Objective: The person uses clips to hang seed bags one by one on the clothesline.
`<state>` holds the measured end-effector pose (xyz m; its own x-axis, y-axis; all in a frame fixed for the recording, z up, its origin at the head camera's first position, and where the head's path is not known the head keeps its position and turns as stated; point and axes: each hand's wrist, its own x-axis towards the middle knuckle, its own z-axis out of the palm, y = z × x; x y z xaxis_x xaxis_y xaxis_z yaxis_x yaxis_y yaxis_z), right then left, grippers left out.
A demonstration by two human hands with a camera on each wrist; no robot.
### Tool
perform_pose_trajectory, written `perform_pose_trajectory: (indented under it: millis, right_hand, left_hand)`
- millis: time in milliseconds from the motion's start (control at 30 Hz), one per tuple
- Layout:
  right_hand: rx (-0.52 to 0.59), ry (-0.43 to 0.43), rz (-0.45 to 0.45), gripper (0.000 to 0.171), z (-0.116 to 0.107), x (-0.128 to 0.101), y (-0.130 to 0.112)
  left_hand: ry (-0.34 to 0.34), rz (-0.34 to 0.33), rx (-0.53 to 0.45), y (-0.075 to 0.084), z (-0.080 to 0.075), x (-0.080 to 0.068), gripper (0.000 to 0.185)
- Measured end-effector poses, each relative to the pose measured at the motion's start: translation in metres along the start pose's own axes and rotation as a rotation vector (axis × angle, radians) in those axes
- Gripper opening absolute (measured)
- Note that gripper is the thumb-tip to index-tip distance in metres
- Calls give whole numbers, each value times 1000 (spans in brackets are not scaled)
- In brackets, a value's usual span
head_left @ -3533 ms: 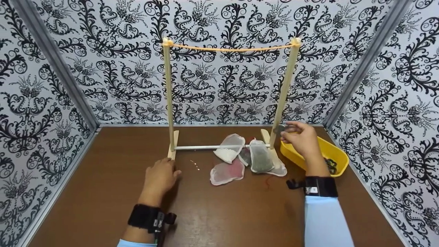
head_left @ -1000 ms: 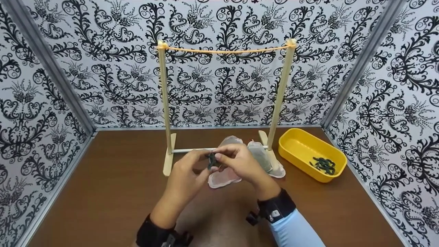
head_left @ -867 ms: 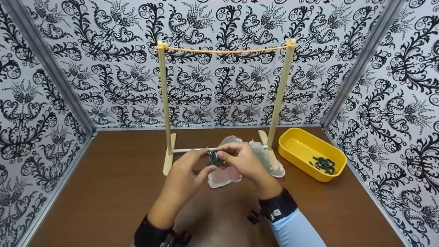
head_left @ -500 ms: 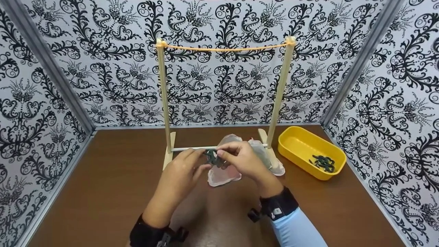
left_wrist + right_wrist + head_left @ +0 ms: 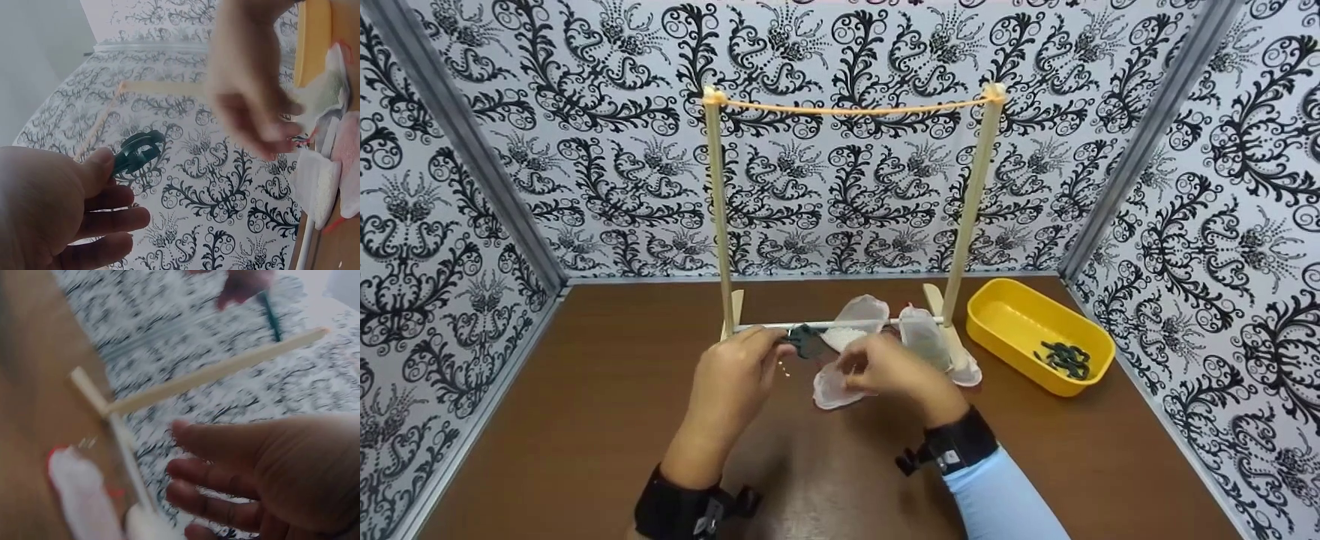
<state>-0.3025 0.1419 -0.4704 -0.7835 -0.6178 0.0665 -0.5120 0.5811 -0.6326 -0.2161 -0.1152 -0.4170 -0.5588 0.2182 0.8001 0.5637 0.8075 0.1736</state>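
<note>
Between thumb and forefinger, my left hand [image 5: 729, 382] pinches a dark green plastic clip [image 5: 138, 153], raised in front of the frame's white bottom bar. Its other fingers are loosely bent in the left wrist view. My right hand [image 5: 904, 379] holds nothing and hovers over a pink-filled mesh pouch [image 5: 829, 388], hiding part of it; its fingers are slightly bent and apart in the right wrist view. Just behind lies a mesh pouch of white grains [image 5: 864, 309]. A green-filled pouch [image 5: 922, 339] sits to the right, at the foot of the stand.
A wooden stand [image 5: 719, 217] rises behind the hands, with an orange cord [image 5: 847, 112] strung between its post tops. At right, a yellow tray [image 5: 1012, 349] contains several dark green clips [image 5: 1066, 361]. Patterned walls [image 5: 607, 150] enclose the brown table [image 5: 585, 420].
My right hand fetched the clip from the tray area and brought it to my left hand. It has since let go and moved down to the pink pouch; the clip stays in my left hand.
</note>
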Motion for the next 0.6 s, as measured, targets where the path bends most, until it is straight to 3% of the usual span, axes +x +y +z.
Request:
perform_pose_trajectory:
  millis: [100, 233, 500, 600]
  right_hand:
    - [-138, -90, 82, 30, 10, 0, 12]
    - [-265, -114, 154, 24, 20, 2, 21]
    - [-390, -104, 98, 4, 30, 12, 24]
    - [-393, -87, 84, 6, 31, 15, 24]
  left_hand:
    - [33, -3, 31, -4, 2, -2, 18]
    - [51, -20, 62, -5, 3, -1, 20]
    - [59, -35, 81, -8, 3, -2, 22]
    - [59, -35, 95, -10, 3, -4, 22]
